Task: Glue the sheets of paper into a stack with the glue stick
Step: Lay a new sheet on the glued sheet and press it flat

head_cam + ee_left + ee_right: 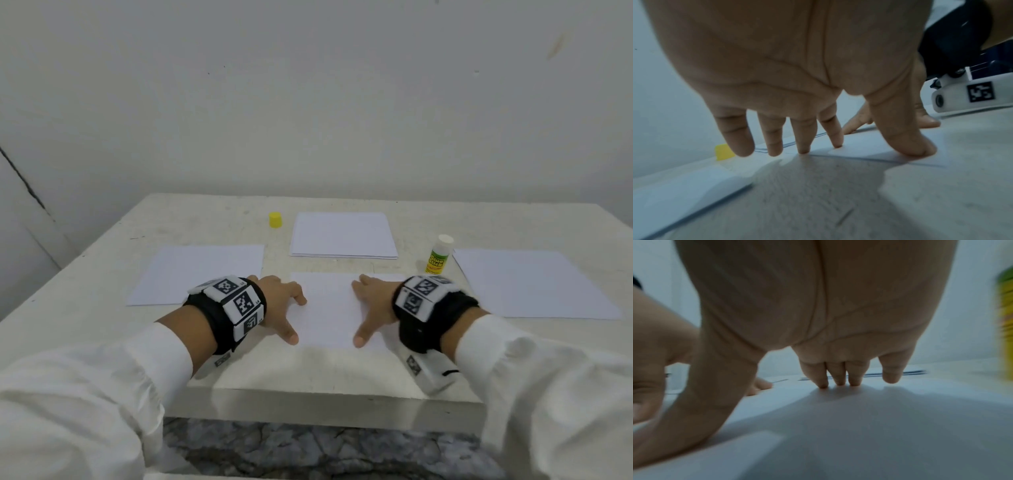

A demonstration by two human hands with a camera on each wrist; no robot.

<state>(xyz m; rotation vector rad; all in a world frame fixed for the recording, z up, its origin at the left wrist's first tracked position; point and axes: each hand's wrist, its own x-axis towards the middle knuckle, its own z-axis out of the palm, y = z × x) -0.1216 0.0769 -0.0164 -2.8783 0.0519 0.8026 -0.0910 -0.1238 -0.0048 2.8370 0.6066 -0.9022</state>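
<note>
A white sheet of paper (327,310) lies near the table's front edge. My left hand (284,308) presses its left side with straight fingertips (836,142), and my right hand (371,305) presses its right side with straight fingertips (839,382). A small stack of sheets (343,234) lies behind it. Single sheets lie to the left (198,274) and right (534,284). The glue stick (438,255), uncapped, stands upright just beyond my right wrist; it shows blurred at the right edge of the right wrist view (1006,324). Its yellow cap (275,219) stands left of the stack.
The white table (308,373) stands against a plain wall, its front edge close to me. A patterned floor (308,448) shows below the edge.
</note>
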